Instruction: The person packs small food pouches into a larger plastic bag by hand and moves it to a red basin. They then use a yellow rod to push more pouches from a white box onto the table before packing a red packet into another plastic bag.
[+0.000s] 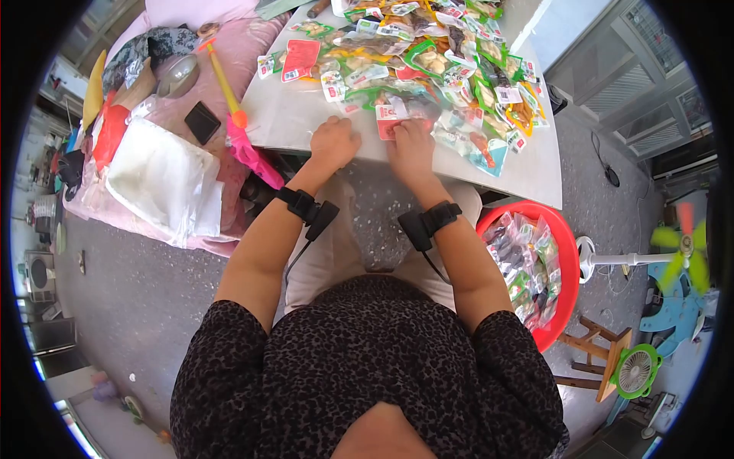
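Observation:
My left hand (335,144) rests at the front edge of the white table (284,115), its fingers curled in a loose fist and nothing visible in them. Just across from it, my right hand (413,147) has its fingers closed on the lower edge of a clear food packet with a red-and-white label (391,115). Behind both hands lies a heap of sealed snack packets (428,61) with green, yellow and red trim. A see-through packet with a blue corner (489,157) lies right of my right hand. Black bands with small boxes circle both wrists.
A red tub (569,268) of packets stands on the floor at right, by a spinning fan (686,245) and a wooden stool (600,356). At left, a pink-covered surface (92,200) bears a white sheet bag (164,176), a black wallet-like item (202,122) and a yellow-handled tool (222,80).

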